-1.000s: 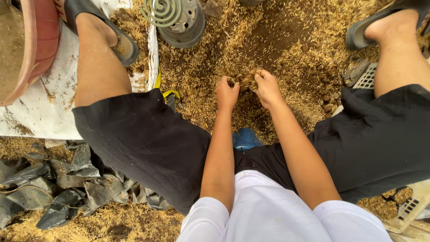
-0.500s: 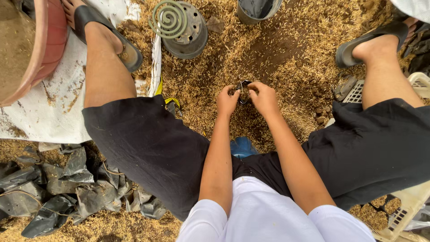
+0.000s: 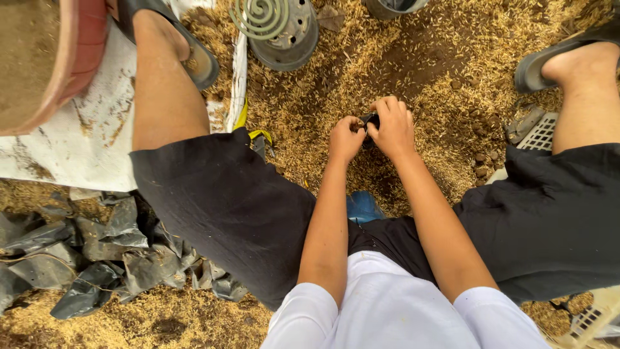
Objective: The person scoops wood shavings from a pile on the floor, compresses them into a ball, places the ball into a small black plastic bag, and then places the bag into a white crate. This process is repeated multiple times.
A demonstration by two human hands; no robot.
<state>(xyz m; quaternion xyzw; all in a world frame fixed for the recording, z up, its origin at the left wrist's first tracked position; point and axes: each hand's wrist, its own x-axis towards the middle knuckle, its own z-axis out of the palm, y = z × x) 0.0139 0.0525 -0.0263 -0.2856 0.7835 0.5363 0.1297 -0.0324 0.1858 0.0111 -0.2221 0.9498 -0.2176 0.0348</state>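
White tee and black shorts filled the near edge; you sat low w/ knees spread, both forearms reaching fwd between them. Your left hand (image 3: 347,137) and right hand (image 3: 392,127) met over the ground, fingers curled shut around a small black bag (image 3: 370,119), prob. a nursery poly bag; most of it was hidden under your fingers, so I couldn't tell if it held any fill. Judging by that, the bag looked only just picked up and being opened or shaped: filling not yet visible, nothing finished standing nearby.

Blue stool (image 3: 361,205) showed under you. At your left, a heap of crumpled black plastic bags (image 3: 97,258) lay on the husk, approx. untouched stock. Ground was loose rice husk (image 3: 387,58) mixed w/ darker soil patches, no bench, outdoors by the look.

Further out: white tarp (image 3: 77,136) under your left foot, a big reddish pot (image 3: 58,64) of soil at the far-left edge, a grey upturned pot (image 3: 284,39) w/ a green coil (image 3: 260,16) on it, and a white plastic crate (image 3: 539,132) by your right leg.
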